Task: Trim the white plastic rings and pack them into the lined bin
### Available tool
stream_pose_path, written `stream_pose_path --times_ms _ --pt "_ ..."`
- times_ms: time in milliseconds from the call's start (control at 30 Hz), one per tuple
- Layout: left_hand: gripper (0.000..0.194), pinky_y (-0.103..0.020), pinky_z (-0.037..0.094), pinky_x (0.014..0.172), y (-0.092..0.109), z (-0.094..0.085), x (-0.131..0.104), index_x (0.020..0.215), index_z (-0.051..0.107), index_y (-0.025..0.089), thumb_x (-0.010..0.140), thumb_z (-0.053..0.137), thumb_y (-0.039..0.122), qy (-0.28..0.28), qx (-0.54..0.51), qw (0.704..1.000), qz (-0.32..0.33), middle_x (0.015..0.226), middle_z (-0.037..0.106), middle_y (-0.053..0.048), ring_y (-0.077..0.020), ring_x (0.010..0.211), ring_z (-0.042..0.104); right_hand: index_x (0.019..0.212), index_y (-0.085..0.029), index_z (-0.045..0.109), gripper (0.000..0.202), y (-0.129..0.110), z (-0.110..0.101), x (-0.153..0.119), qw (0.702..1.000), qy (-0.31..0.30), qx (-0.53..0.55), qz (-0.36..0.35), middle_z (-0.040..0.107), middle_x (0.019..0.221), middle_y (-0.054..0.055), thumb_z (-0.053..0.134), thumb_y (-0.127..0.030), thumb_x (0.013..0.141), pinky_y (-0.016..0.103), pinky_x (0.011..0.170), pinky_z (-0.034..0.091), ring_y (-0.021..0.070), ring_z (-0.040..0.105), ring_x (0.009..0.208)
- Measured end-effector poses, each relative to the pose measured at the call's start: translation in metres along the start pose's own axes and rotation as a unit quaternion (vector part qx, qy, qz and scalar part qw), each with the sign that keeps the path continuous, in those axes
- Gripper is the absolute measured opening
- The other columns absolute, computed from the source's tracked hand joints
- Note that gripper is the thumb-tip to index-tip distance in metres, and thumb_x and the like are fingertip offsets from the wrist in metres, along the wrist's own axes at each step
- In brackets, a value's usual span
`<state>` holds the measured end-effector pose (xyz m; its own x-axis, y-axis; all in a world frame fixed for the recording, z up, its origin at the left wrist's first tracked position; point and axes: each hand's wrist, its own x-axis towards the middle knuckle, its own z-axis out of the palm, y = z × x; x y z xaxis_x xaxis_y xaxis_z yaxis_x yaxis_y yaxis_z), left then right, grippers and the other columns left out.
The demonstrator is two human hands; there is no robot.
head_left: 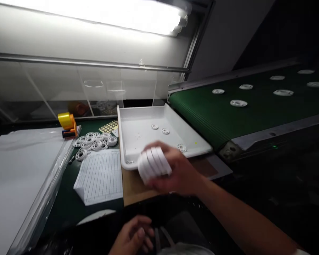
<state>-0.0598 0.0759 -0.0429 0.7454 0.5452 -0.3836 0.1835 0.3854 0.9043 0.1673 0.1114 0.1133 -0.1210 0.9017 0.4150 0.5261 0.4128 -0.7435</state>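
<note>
Several white rings ride the green conveyor belt (202, 113) on my right, the biggest thing I can see. To my left lies a broad stack of white sheets (18, 170), and between them sits the white tray (138, 140) with a few loose rings on its floor. Just left of the tray lies a lined paper form (101, 177), with a heap of rings (94, 141) beyond it and a yellow tape dispenser (67, 124) further back. My right hand (178, 173) reaches in from the lower right, forearm slanted, fingers curled around a stack of rings (154, 163) held over the tray's near rim. My left hand (134, 235) hangs low near my lap, fingers loosely bent; I can't tell whether it grips anything in that gloom.
</note>
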Motion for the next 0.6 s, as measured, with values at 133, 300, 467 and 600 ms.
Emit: stream_pose_path --times_ms 133,300,467,600 --pt "0.115 -0.039 0.060 0.074 0.028 0.019 -0.009 0.128 0.070 0.011 0.067 0.047 0.105 -0.025 -0.145 0.986 0.081 0.104 0.077 -0.018 -0.0301 0.088 0.076 0.091 -0.020 0.078 0.022 0.005 0.031 -0.101 0.984 -0.018 0.153 -0.093 0.066 0.119 0.011 0.087 -0.040 0.090 0.032 0.085 0.063 0.0246 0.072 0.103" --pt "0.071 -0.028 0.059 0.082 0.070 0.059 -0.014 0.119 0.072 0.013 0.075 0.087 0.067 0.051 -0.118 0.983 0.134 0.105 0.076 -0.010 -0.0222 0.094 0.071 0.109 -0.021 0.073 0.026 0.024 0.027 -0.138 0.990 0.011 0.104 -0.095 0.057 0.138 0.013 0.089 -0.030 0.090 0.037 0.100 0.060 0.0284 0.066 0.119" --pt "0.055 -0.016 0.055 0.072 0.079 0.098 -0.005 0.120 0.068 0.021 0.075 0.096 0.035 0.109 -0.086 0.982 0.131 0.116 0.072 -0.005 -0.0131 0.089 0.068 0.134 -0.028 0.064 0.048 0.036 -0.001 -0.151 0.988 0.002 0.156 -0.007 0.054 0.147 0.011 0.080 -0.053 0.096 0.046 0.114 0.053 0.0308 0.060 0.129" --pt "0.057 -0.018 0.058 0.076 0.084 0.112 0.011 0.119 0.066 0.022 0.072 0.098 0.030 0.092 -0.127 0.981 0.118 0.114 0.071 -0.005 -0.0144 0.093 0.070 0.151 -0.031 0.053 0.059 0.051 -0.020 -0.156 0.982 -0.047 0.183 -0.011 0.054 0.146 0.012 0.074 -0.054 0.101 0.046 0.111 0.055 0.0311 0.062 0.127"
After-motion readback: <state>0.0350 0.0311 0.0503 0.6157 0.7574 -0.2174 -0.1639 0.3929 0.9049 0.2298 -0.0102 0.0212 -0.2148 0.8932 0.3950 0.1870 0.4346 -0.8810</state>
